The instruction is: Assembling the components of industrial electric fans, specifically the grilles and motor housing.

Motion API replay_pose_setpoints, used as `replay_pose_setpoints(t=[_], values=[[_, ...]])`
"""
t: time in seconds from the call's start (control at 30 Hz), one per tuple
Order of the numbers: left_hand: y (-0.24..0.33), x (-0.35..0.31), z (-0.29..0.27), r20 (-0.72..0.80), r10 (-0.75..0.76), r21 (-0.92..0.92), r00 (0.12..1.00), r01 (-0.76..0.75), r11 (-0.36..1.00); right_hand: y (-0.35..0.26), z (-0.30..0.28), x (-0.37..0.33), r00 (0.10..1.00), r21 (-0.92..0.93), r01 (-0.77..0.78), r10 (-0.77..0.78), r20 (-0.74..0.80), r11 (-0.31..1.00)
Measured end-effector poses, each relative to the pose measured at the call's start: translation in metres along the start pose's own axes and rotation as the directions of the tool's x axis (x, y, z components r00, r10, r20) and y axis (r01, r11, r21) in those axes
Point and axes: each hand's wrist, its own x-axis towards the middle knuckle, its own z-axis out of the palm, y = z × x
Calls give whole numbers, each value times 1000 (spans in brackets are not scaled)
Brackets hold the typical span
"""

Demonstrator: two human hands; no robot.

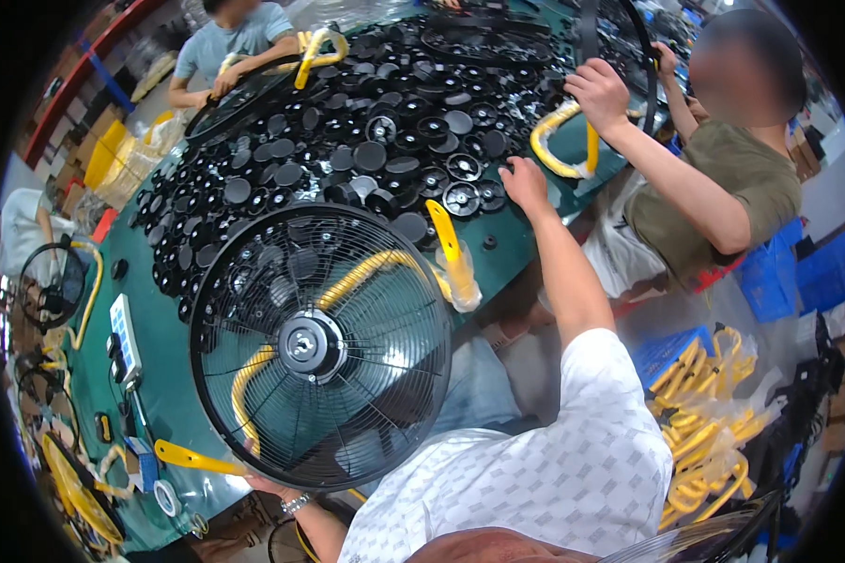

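Note:
A large round fan (314, 361) with a black wire grille and a dark hub stands tilted in front of me at the table's near edge. Through the grille shows a bent yellow tube stand (366, 277); its flat yellow ends (197, 457) stick out at the lower left and the upper right, the latter in clear plastic. My left hand (270, 483), a watch on its wrist, grips the fan's lower left rim beside the yellow end, its fingers partly hidden. My right hand (526, 186) reaches out to the near right border of a heap of black round caps (366, 155), fingers bent and apart, apparently holding nothing.
Across the right corner a person (714, 178) holds another fan with a yellow stand (561, 141). A second person (239, 56) works at the far left. A white power strip (124, 338) lies on the green table (174, 399). Yellow tubes (709, 422) are piled at the right.

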Motion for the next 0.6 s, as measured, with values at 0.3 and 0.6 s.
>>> replay_pose_setpoints(t=[0.3,0.6], values=[[-19,5,-10,-21,213,166,977,-207,964,-4,29,65,946,-285,-240,290,148,928],[-15,4,-8,19,252,169,968,-251,953,15,36,60,979,-304,8,54,194,953]])
